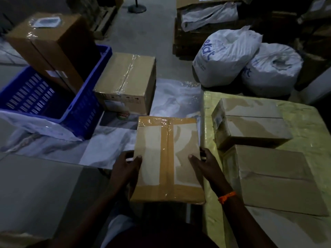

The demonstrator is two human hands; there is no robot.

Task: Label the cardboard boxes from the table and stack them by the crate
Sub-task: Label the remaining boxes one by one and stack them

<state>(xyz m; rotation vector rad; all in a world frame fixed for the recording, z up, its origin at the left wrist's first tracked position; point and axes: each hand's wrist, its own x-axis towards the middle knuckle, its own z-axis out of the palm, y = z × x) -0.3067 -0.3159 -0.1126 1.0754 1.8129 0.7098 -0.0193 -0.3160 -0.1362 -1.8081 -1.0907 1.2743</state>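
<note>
One blue crate [86, 108] far left, with one tall box [52, 45] tilted in it. One floor box [125, 81] sits just beside the crate's right wall. Left hand [128, 167] and right hand [202, 164] each grasp a side of the held box [167, 154], thumbs on top, just off the bench's left edge. Pale patches on its top may be labels; too dim to tell. Best to keep it level and set it square on the floor box. The bench [304, 122] carries two: far bench box [250, 122] and near bench box [275, 178]. Two white sacks [225, 56] lie behind.
</note>
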